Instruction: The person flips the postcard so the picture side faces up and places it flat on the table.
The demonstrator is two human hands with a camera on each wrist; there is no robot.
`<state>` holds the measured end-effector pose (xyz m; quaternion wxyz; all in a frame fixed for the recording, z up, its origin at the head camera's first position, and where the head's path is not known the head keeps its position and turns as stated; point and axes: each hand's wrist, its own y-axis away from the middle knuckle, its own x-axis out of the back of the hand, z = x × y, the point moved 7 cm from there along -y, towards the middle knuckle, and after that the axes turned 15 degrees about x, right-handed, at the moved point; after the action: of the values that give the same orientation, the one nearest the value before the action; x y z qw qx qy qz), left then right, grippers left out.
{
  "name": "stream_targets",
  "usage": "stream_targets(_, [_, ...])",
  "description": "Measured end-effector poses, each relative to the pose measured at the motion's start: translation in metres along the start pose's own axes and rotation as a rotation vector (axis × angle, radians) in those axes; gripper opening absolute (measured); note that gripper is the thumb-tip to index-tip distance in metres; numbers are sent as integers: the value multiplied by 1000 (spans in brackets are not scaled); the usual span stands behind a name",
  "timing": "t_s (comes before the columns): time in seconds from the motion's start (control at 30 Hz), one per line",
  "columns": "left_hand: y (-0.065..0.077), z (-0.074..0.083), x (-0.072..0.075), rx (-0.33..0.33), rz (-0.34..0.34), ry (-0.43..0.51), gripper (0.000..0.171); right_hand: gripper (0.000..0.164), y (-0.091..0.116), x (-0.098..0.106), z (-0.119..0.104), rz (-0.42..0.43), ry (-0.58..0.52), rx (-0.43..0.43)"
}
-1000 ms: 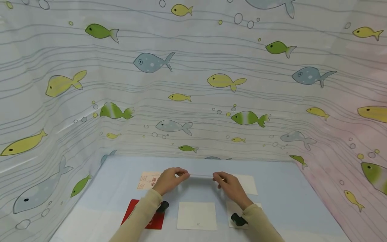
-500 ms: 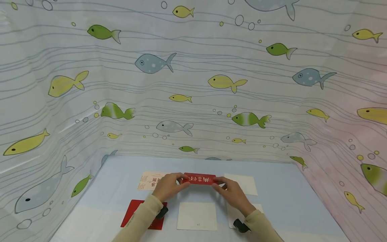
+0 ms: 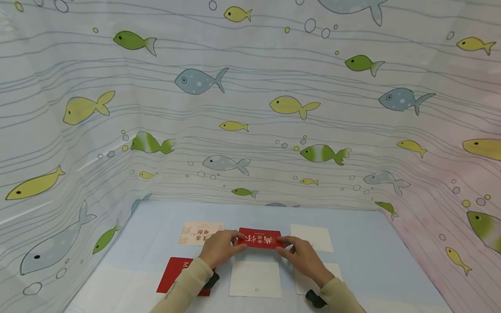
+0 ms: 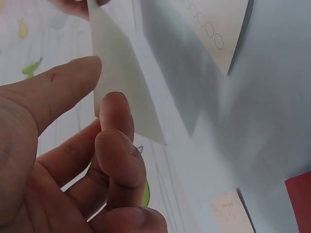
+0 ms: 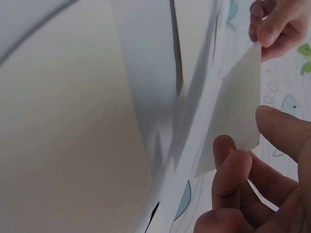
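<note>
Both hands hold a red card [image 3: 260, 238] with white characters, raised over the middle of the table. My left hand [image 3: 221, 248] pinches its left edge between thumb and fingers, and my right hand [image 3: 306, 260] pinches the right edge. In the left wrist view the card's pale back [image 4: 121, 73] faces the table and casts a shadow there. That same back [image 5: 238, 107] shows beyond the right fingers in the right wrist view. Just below the held card in the head view lies a cream card [image 3: 255, 279].
A pinkish printed card [image 3: 192, 232] lies at the back left, partly behind the left hand. Nearer, a red card [image 3: 172, 276] is partly covered by the left forearm. Two more cream cards lie at right, one at the back [image 3: 312, 237]. A fish-patterned curtain [image 3: 250, 139] surrounds the table.
The held card was edge-on a second ago; it has tilted so its red printed face shows. Over the last half second, both hands have brought it slightly closer to the person.
</note>
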<state>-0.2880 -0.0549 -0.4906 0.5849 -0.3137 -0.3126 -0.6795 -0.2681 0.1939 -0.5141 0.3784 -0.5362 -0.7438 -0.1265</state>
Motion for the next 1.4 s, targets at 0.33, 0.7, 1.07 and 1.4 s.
stream_targets(0.33, [5,-3,-3,1,-11,-4,31,40,5,-6,0,-10,6,14])
stream_targets(0.7, [6,-7,-9,21,-60,-25,31,39,7,-13,2,-44,18,57])
stream_targets(1.07, [10,-6,-11,4,-83,-51,26,37,6,-21,-1,-67,67,60])
stream_targets(1.4, [6,-8,-19,1,-84,-61,25,36,4,-21,-2,-70,83,59])
